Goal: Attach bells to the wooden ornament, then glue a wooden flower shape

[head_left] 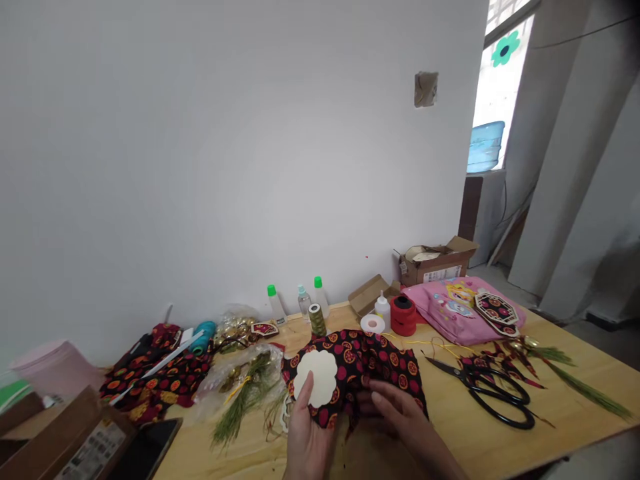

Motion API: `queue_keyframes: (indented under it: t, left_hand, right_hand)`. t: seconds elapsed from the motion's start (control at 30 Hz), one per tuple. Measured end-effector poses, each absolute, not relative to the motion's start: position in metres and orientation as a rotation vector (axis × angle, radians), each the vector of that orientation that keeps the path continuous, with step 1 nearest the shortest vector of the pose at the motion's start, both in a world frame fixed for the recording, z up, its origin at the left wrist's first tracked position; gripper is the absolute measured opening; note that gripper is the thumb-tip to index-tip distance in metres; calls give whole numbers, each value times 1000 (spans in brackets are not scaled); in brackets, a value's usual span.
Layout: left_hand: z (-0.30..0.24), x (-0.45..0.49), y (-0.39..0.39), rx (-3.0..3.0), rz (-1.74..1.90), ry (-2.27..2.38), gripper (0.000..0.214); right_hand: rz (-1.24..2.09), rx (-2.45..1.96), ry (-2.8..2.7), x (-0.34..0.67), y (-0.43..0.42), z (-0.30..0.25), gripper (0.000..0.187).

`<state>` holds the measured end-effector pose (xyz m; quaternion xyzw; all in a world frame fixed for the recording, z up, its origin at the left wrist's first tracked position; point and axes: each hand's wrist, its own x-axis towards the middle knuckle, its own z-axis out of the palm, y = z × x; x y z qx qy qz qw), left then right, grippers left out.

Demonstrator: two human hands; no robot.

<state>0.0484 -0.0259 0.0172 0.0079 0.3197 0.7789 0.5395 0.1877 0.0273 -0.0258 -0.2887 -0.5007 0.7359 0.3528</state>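
Observation:
My left hand point(311, 437) grips a cream scalloped flat piece point(320, 379) together with dark patterned fabric point(395, 357), its thumb pressed on the cream face. The fabric is black with red and orange round motifs and spreads to the right of the piece. Against the hanging lower part of the cloth, my right hand point(397, 413) has its fingers bent around a fold; the fingertips are partly in shadow. A pale cut-out frame point(286, 415) lies on the table just left of my left hand.
Black-handled scissors point(493, 393) lie to the right on the wooden table point(565, 427). Behind the cloth stand a thread spool point(317, 321), a red thread cone point(403, 316), a white tape roll point(373, 324) and a glue bottle point(383, 308). Green tassels point(240, 407) and a cardboard box point(75, 433) are left.

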Motion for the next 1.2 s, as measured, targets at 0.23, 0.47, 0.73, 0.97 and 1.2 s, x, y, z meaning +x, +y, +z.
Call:
queue_keyframes:
  t: [0.23, 0.47, 0.73, 0.97, 1.2]
  left_hand:
    - [-12, 68, -32, -121, 1817, 840, 33]
    - [-42, 59, -45, 75, 1806, 502, 24]
    - [-43, 44, -56, 160, 1753, 636, 24]
    - [-40, 52, -59, 134, 1786, 778, 30]
    - [-38, 55, -61, 131, 1748, 743, 24]
  right_hand:
    - [1760, -868, -1128, 158, 7, -30, 56]
    - [1517, -1025, -1065, 155, 25, -31, 65]
    - [1464, -1081, -1093, 153, 30, -44, 60]
    - [1431, -1087, -1146, 154, 26, -40, 60]
    - [1414, -1100, -1265, 153, 23, -35, 55]
